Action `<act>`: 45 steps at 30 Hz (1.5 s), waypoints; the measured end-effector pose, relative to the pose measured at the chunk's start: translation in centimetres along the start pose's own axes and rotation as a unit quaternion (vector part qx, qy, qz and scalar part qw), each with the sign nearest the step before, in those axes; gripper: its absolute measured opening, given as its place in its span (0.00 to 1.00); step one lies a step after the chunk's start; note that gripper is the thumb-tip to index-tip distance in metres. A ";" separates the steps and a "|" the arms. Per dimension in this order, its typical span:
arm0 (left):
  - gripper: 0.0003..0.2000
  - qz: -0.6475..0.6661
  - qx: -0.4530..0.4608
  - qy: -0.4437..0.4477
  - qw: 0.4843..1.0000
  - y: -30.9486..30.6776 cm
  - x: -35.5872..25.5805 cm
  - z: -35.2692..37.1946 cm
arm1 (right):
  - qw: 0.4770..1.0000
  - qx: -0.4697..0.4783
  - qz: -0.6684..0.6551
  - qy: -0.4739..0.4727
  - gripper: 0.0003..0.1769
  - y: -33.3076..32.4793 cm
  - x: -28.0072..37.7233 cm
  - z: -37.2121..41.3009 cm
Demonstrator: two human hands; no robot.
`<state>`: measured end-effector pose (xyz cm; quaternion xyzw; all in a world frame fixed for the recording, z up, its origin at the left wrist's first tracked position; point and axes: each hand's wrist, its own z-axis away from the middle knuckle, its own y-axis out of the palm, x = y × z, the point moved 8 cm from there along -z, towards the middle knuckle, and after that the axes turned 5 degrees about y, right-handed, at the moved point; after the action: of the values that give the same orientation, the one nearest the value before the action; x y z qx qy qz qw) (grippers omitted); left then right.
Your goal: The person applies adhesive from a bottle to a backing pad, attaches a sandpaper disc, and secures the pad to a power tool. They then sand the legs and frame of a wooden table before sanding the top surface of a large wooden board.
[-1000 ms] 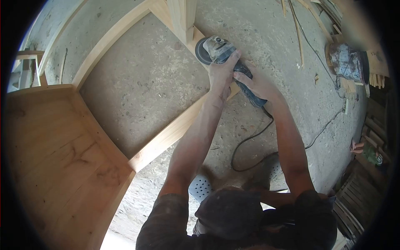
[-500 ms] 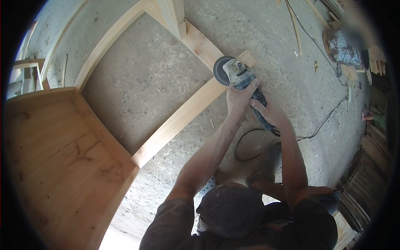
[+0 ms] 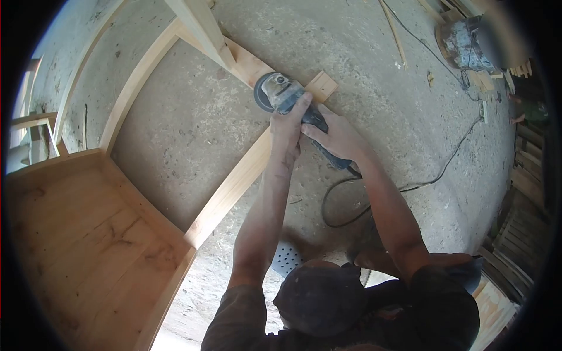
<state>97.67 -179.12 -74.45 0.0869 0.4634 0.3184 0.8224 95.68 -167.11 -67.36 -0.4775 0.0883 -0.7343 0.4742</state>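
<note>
A dusty grey angle grinder [image 3: 281,92] rests with its round disc on a pale wooden rail [image 3: 234,184] of a furniture frame, close to the joint where the rail meets a cross rail. My left hand [image 3: 288,124] is wrapped over the grinder's head. My right hand [image 3: 335,136] grips the dark rear handle. The grinder's black cord [image 3: 336,193] loops over the concrete floor behind the handle.
A wide wooden panel [image 3: 82,234] of the same frame fills the lower left. An upright wooden post [image 3: 202,29] rises near the joint. A dusty drum-like object [image 3: 465,44], thin wood strips and stacked slats [image 3: 515,234] lie along the right side. Sawdust covers the concrete.
The grinder and both hands slid back along the rail away from the post, then shifted left again. The view has tilted, so the frame sits further left.
</note>
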 end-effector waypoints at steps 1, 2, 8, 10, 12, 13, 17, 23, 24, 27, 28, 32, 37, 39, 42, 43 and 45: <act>0.25 -0.003 0.006 -0.004 1.000 0.7 0.2 0.0 | 1.000 -0.005 -0.003 0.006 0.38 -0.7 -0.1 0.4; 0.25 0.001 0.008 -0.002 1.000 1.3 0.2 -0.1 | 0.999 -0.007 0.017 0.029 0.38 -1.3 -0.3 0.5; 0.27 -0.057 0.007 0.000 0.998 5.8 3.0 1.1 | 0.998 -0.043 0.034 0.029 0.40 -3.8 -5.2 3.0; 0.25 -0.090 0.016 -0.028 0.995 7.4 3.6 1.2 | 0.997 -0.054 0.034 0.038 0.40 -4.4 -7.1 3.6; 0.22 -0.079 0.024 -0.024 0.996 8.9 4.3 0.4 | 0.993 -0.114 0.015 0.021 0.40 -5.5 -9.4 3.3; 0.22 -0.079 0.053 -0.022 0.995 10.0 4.5 0.1 | 0.993 -0.115 0.015 0.018 0.40 -5.8 -10.2 3.2; 0.21 -0.131 0.098 -0.046 0.986 12.0 4.6 -0.7 | 0.988 -0.128 -0.058 0.059 0.39 -6.9 -11.0 3.8; 0.22 -0.041 0.061 -0.003 0.997 7.4 4.5 2.1 | 0.997 -0.052 -0.017 0.063 0.39 -3.8 -7.2 4.7; 0.22 -0.050 0.039 -0.004 0.998 5.8 4.5 2.9 | 0.998 -0.032 -0.008 0.060 0.39 -2.8 -6.0 5.4; 0.23 -0.055 0.001 -0.012 0.998 1.8 3.9 7.1 | 0.999 0.009 -0.026 -0.022 0.42 1.1 -4.9 6.7; 0.23 -0.047 -0.032 -0.013 0.998 -0.2 3.7 8.8 | 0.999 0.033 -0.021 -0.030 0.42 2.4 -4.3 7.5; 0.29 0.017 -0.109 0.016 0.994 -9.0 3.4 16.1 | 0.983 0.138 -0.014 -0.119 0.46 9.2 3.7 11.3; 0.31 0.214 -0.189 0.037 0.958 -18.5 1.0 23.6 | 0.947 0.283 0.091 -0.123 0.49 17.3 12.0 12.6; 0.32 0.241 -0.211 0.064 0.945 -22.0 0.1 25.3 | 0.926 0.313 0.137 -0.161 0.50 20.5 14.9 12.6; 0.31 0.295 -0.221 0.110 0.923 -26.0 -1.1 26.8 | 0.912 0.286 0.162 -0.245 0.50 24.7 18.0 12.1; 0.29 0.297 -0.223 0.108 0.922 -26.9 -1.2 27.0 | 0.907 0.318 0.165 -0.223 0.50 25.7 18.7 11.9; 0.30 0.284 -0.228 0.113 0.924 -28.1 -1.5 27.4 | 0.888 0.387 0.175 -0.175 0.50 26.7 20.7 12.0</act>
<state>131.91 -197.82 -70.47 -0.0120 0.4243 0.6431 0.6374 119.46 -193.63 -63.79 -0.3539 -0.2056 -0.5200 0.7498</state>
